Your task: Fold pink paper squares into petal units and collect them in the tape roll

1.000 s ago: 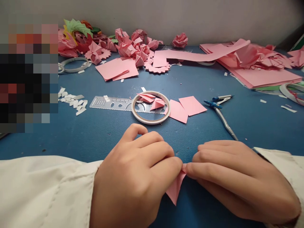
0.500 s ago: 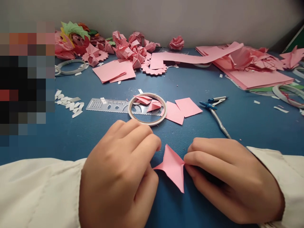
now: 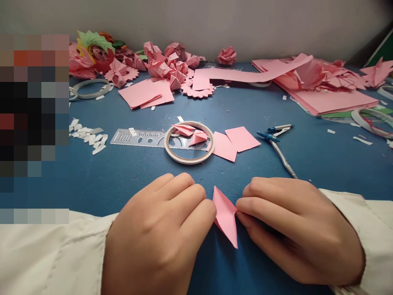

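Since the earlier frame, the left hand (image 3: 156, 229) has been shifting toward the folded pink paper (image 3: 225, 215), and its index finger is now covering the paper's left point. Its fingers are curling inward, but the tips are hidden, so whether they are gripping cannot be told. The right hand (image 3: 297, 229) is holding its place, thumb and index finger pinching the paper's right point. The folded paper is sitting between the two hands at the near side of the blue bench (image 3: 89, 176), one point facing away and another facing the person.

Beyond the hands, a tape roll (image 3: 190, 161) is lying over the right part of a clear ruler (image 3: 127, 141), with small folded pink pieces (image 3: 199, 137) showing inside its ring. Two pink squares (image 3: 244, 138) are overlapping just right of the roll, and a compass (image 3: 272, 138) is resting farther right. White scraps (image 3: 92, 137) are lying left of the ruler, while crumpled pink flowers (image 3: 159, 63) are piling up near the wall.
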A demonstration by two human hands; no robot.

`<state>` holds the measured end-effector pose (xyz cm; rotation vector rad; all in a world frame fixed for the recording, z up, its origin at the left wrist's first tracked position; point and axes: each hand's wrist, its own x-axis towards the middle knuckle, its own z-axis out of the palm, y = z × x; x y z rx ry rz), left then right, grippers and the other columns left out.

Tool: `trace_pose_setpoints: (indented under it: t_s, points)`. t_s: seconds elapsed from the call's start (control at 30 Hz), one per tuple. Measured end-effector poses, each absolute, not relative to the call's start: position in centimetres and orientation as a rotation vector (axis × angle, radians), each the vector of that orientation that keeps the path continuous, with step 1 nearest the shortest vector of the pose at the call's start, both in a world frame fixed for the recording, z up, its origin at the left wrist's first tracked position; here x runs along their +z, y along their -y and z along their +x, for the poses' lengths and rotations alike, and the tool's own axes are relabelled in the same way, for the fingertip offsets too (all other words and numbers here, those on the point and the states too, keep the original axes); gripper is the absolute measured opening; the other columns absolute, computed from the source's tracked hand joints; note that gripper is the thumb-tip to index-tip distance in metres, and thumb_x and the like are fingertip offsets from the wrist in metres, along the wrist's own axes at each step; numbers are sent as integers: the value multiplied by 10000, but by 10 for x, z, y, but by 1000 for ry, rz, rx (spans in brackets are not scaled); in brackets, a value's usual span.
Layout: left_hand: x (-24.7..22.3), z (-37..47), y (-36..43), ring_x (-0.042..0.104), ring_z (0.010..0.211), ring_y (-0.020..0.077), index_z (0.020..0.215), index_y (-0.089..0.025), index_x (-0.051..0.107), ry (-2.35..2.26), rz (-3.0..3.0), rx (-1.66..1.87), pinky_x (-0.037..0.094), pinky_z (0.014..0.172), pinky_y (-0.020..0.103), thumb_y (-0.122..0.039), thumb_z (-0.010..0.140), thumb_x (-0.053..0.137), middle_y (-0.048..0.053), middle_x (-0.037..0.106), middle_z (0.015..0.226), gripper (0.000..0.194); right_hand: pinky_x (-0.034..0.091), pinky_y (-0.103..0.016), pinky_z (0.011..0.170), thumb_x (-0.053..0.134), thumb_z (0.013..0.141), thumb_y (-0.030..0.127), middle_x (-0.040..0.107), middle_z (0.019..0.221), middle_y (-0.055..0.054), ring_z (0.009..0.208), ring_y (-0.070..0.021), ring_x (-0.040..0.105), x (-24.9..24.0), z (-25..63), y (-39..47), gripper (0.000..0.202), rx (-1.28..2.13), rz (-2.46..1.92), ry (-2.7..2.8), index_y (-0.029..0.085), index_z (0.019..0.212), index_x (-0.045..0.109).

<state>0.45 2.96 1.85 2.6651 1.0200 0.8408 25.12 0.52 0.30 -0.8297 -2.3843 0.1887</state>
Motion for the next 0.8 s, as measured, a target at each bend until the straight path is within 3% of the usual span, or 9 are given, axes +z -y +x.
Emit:
trace_pose_setpoints:
  t_s: [0.13,0.33,0.5,0.63,0.8]
  points:
    - [17,6,-27,723,926,326,934,-271,764,-1012,2661,845,697,839,464,-312,986,753,84,745,907,66,411,-350,622,554,1136,70,616,868,0,722,-177,506,6,253,-7,165,91,-815,2441,226,1138,608]
    - [21,7,-27,715,893,306,913,-268,766,-997,2662,862,693,807,434,-342,1020,753,82,737,885,131,462,-334,626,588,1192,112,687,894,0,718,-164,583,11,254,-9,112,143,-783,2489,201,1197,656]
    - [22,11,-25,704,861,289,900,-265,771,-965,2657,873,686,779,408,-368,1050,750,78,729,865,184,453,-282,606,482,1261,141,677,843,-3,702,-131,571,12,248,-11,285,226,-760,2436,176,1090,708]
    - [22,11,-22,692,829,273,897,-262,781,-949,2648,883,673,756,387,-377,1077,745,74,725,851,217,538,-231,646,507,1269,177,715,861,-22,715,-118,648,19,243,-14,353,321,-853,2422,174,1013,750]
    - [24,3,-18,666,766,245,894,-258,792,-938,2637,888,630,703,349,-313,1112,729,55,717,817,233,634,-249,729,536,1217,98,811,1004,-58,834,-147,766,20,248,-13,254,358,-833,2433,186,1180,771]
